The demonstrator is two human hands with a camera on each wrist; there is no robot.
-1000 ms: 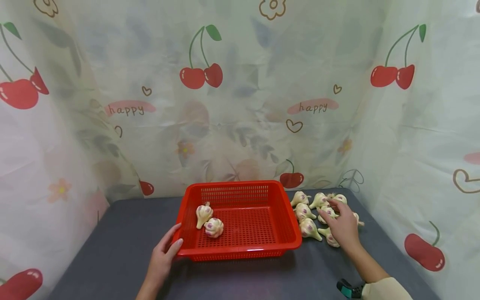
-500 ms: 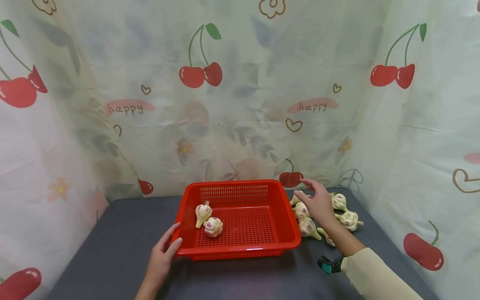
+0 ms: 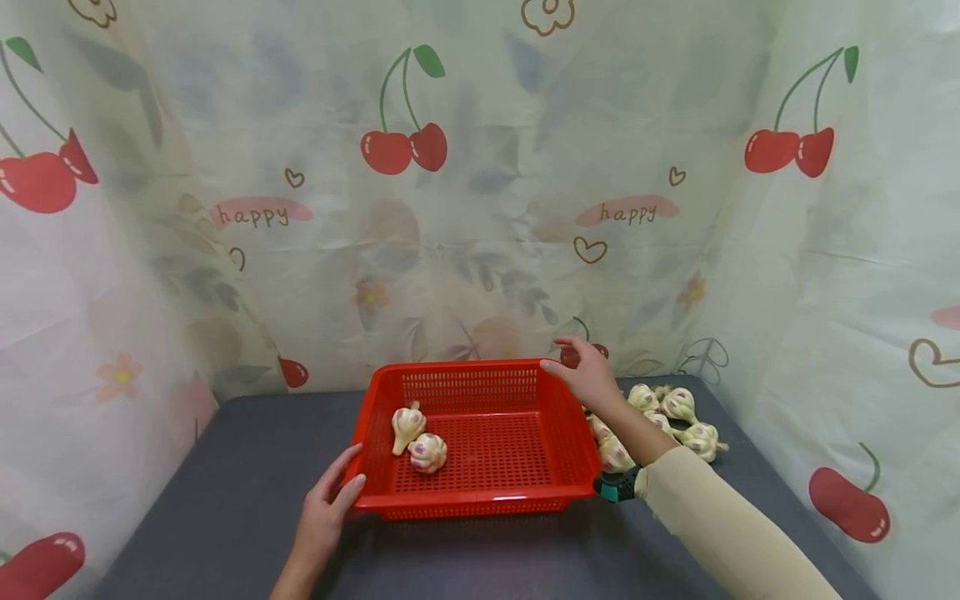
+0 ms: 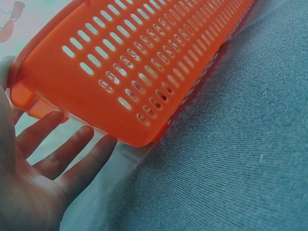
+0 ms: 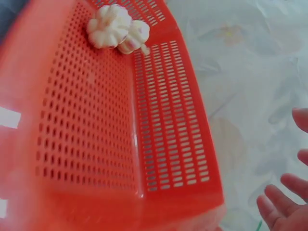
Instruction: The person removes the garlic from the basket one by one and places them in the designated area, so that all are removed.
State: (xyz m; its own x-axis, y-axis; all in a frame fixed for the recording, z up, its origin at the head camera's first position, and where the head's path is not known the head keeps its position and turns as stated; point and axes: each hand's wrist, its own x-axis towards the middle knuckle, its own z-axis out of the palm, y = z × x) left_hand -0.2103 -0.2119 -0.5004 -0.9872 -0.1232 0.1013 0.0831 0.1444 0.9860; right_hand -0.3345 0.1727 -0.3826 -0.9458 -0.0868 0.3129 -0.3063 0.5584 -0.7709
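Observation:
A red plastic basket with slotted walls stands on the dark table. Two garlic bulbs lie together in its left part; they also show in the right wrist view. My left hand holds the basket's left front corner, thumb at the rim; in the left wrist view several fingers reach below the rim along the outside. My right hand hovers over the back right corner of the basket, fingers spread and slightly bent, nothing visible in it. Several more garlic bulbs lie to the right, some hidden behind the right forearm.
A patterned curtain with cherries and hearts hangs behind and along both sides. Dark tabletop shows left of the basket and in front of it. A black and teal wrist strap is around the right wrist.
My right hand has moved left from above the garlic pile to the basket's back right corner. The left hand, the basket and its two bulbs have stayed put.

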